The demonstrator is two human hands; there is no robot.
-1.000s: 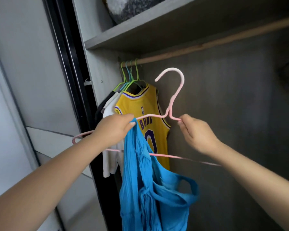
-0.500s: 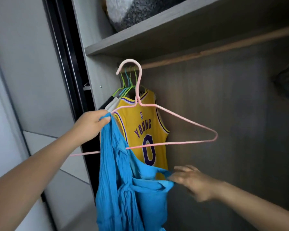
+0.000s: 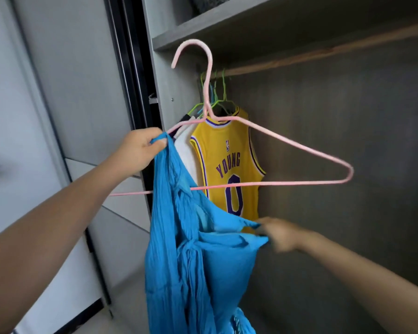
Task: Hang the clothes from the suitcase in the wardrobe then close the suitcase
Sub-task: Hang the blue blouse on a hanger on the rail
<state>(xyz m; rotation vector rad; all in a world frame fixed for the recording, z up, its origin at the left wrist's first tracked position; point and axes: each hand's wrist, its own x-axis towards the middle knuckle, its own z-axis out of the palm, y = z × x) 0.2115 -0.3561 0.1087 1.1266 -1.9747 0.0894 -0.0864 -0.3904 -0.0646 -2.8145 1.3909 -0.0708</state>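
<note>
Left hand (image 3: 140, 150) grips pink hanger (image 3: 287, 143) and blue garment (image 3: 191, 249); right hand (image 3: 279, 235) pinches fabric

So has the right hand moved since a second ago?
Yes. The right hand left the pink hanger and dropped well below the wooden rail, now gripping the blue garment.

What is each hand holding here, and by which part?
Left hand grips the blue garment by its top, with the pink hanger. Right hand, blurred, pinches the garment's loose strap.

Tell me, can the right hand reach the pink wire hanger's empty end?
Probably yes. The right hand grips the blue crinkled top just below the pink wire hanger, with only open air between them.
</note>
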